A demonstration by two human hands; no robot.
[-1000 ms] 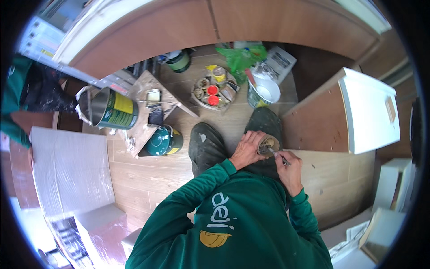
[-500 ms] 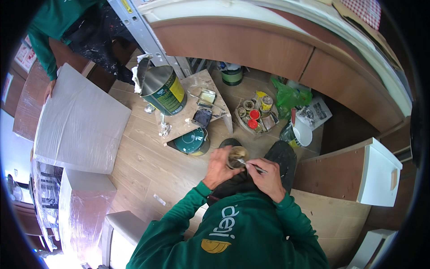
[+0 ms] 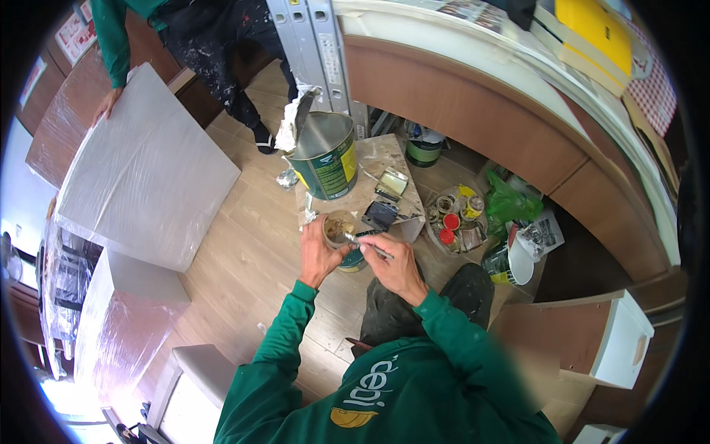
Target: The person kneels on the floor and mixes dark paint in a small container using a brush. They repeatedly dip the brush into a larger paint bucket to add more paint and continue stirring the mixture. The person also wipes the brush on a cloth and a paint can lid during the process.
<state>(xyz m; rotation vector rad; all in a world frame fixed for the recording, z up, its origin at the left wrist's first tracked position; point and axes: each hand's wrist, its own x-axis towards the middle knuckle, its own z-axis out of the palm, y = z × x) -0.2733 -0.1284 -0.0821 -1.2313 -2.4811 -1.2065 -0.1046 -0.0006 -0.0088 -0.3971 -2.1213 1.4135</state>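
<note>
My left hand is closed round a small clear cup with brownish stuff inside. In my right hand is a thin light-coloured stick-like tool, its tip at the cup's rim; its exact kind is too small to tell. Both hands are above the near edge of a low stained table. On that table stand a large open green and yellow paint can, a small pale tray and a dark tray. Below the cup, a green lidded can is partly hidden.
A co-worker's hand rests on a plastic-wrapped panel at the left. A metal ladder stands behind the table. To the right are a tray of small jars, a green bag, a white-and-green bucket and a drawer.
Both my hands have moved forward and left with the cup and the tool, from above my lap to the table's edge. The view has shifted, and more of the co-worker's legs shows.
</note>
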